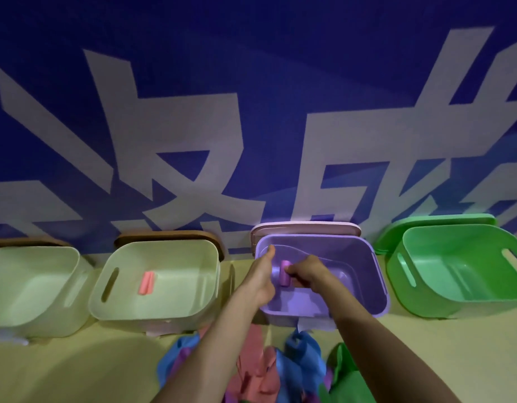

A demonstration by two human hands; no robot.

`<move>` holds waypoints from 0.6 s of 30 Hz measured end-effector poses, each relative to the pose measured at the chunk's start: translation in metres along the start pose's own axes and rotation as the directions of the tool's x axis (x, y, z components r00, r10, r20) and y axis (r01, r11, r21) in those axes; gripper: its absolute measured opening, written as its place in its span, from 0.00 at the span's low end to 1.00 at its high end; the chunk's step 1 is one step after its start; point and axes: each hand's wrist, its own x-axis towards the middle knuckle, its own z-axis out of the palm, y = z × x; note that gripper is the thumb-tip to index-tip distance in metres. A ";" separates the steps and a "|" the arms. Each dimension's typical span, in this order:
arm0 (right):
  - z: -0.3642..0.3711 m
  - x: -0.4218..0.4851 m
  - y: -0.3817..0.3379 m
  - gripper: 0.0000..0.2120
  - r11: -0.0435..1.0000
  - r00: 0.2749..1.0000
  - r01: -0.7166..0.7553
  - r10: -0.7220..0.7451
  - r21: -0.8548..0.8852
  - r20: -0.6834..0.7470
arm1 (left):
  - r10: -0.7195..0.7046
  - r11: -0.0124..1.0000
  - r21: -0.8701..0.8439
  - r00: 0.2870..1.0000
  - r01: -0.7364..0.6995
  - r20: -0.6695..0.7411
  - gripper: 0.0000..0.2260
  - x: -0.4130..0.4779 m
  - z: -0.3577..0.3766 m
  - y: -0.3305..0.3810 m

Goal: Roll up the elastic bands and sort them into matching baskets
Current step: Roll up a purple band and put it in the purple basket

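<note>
Both my hands reach into the purple basket point(376, 274). Between them stands a rolled purple band point(284, 273). My right hand point(308, 273) grips the roll from its right side with curled fingers. My left hand point(261, 274) lies at the roll's left side with its thumb raised; whether it touches the roll is hidden. A rolled pink band point(146, 283) lies inside the second cream basket point(117, 303). Loose blue point(295, 365), pink point(252, 365) and green point(343, 370) bands lie heaped on the table in front of me.
Another cream basket point(7, 321) stands at the far left and a green basket point(426, 298) at the far right. Lids lean behind the baskets against a blue wall banner with white characters. The table point(77, 370) is yellowish.
</note>
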 end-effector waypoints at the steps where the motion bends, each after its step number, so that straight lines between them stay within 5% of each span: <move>1: 0.002 0.005 0.001 0.15 1.000 1.000 -0.023 0.023 -0.017 0.002 | -0.020 0.999 -0.033 1.000 0.020 0.004 0.28 0.004 0.003 0.000; 7: 0.015 0.027 0.007 0.08 0.995 0.994 -0.094 0.095 -0.014 0.050 | -0.113 0.992 -0.057 0.993 0.110 -0.043 0.26 0.024 0.011 -0.005; 18: 0.026 0.030 0.004 0.16 0.964 1.000 -0.005 0.006 -0.265 0.001 | -0.122 0.992 -0.034 0.991 0.120 -0.057 0.23 0.050 0.013 -0.015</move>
